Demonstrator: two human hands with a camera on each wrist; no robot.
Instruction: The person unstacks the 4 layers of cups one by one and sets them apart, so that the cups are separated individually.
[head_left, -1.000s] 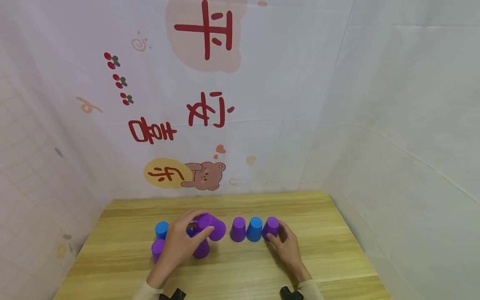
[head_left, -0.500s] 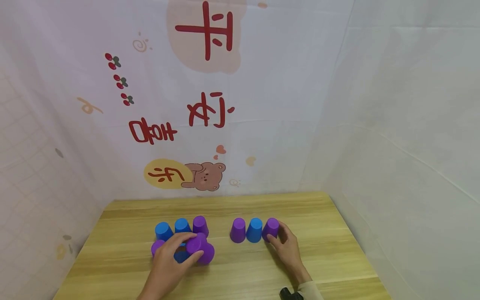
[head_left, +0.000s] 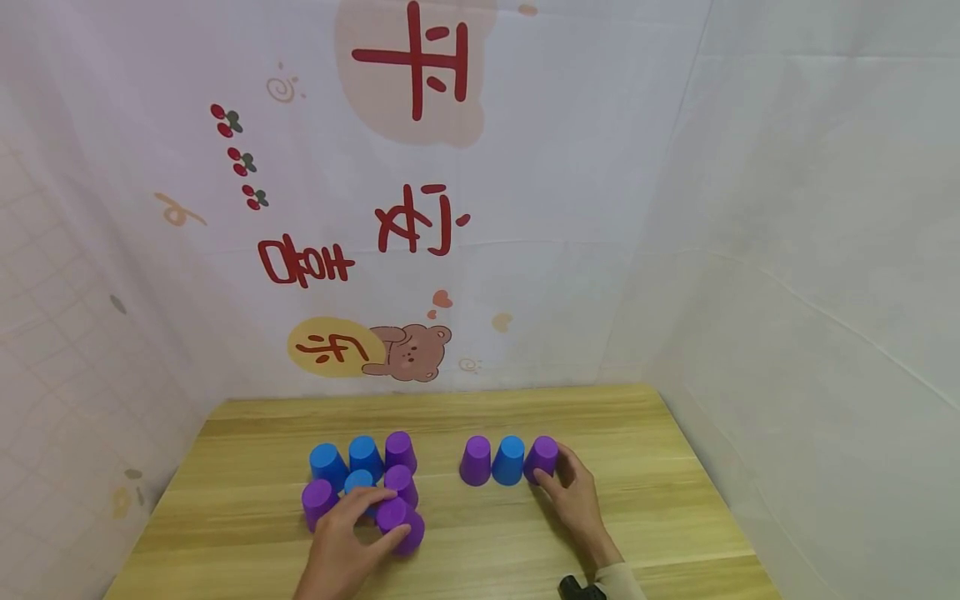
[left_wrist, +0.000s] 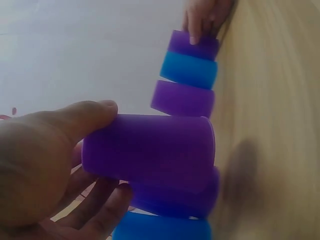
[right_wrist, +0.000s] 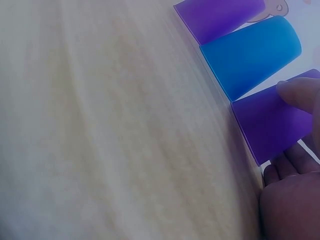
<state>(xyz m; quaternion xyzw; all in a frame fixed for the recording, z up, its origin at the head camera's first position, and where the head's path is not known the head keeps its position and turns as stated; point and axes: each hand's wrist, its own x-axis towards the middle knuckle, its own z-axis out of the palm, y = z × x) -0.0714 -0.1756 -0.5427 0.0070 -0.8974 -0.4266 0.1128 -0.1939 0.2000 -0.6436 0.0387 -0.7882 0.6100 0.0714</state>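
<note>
My left hand (head_left: 348, 537) holds an upside-down purple cup (head_left: 405, 533) between thumb and fingers, in front of the left group. In the left wrist view, that purple cup (left_wrist: 150, 150) hangs close to the table, its shadow beside it. Behind it stand another purple cup (head_left: 401, 483) and a blue cup (head_left: 358, 483), partly hidden by my fingers. Over on the right, my right hand (head_left: 576, 496) grips the purple cup (head_left: 543, 458) ending a short row. A blue cup (head_left: 510, 460) and a purple cup (head_left: 476, 461) complete this row, all upside down.
At the back of the left group are two blue cups, one at the corner (head_left: 327, 467) and one beside it (head_left: 366, 457), plus a purple cup (head_left: 401, 452). Another purple cup (head_left: 319, 504) sits front left. White cloth (head_left: 555, 317) surrounds the wooden table (head_left: 480, 550).
My left hand has brought the purple cup leftward and toward me, from near the row to the front of the left group. The right hand stays on its cup.
</note>
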